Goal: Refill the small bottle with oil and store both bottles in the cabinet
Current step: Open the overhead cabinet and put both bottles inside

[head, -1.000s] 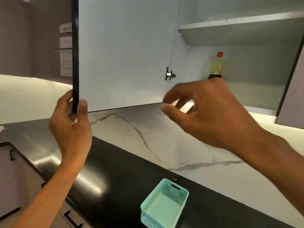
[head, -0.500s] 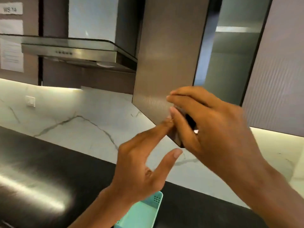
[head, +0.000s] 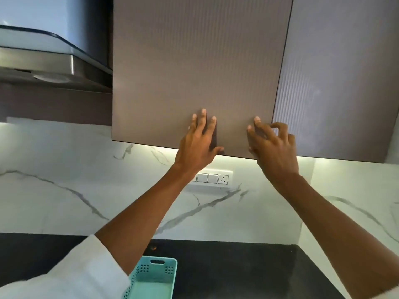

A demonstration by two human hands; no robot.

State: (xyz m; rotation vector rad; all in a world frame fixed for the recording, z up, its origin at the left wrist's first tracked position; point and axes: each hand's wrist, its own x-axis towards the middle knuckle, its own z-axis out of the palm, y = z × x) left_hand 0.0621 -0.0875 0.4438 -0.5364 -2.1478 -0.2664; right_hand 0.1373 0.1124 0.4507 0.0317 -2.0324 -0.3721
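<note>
Ribbed cabinet door point(head: 194, 61) above black countertop point(head: 237, 266), marble backsplash point(head: 64, 201); left hand point(head: 198, 145) pressed flat, right hand point(head: 274, 147) loosely bent, fingertips touching.

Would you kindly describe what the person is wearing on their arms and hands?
The left arm has a loose white sleeve that ends near the elbow, leaving the forearm bare. The right arm shows only a bare forearm. The left hand and right hand have no gloves, rings or watch in view.
</note>
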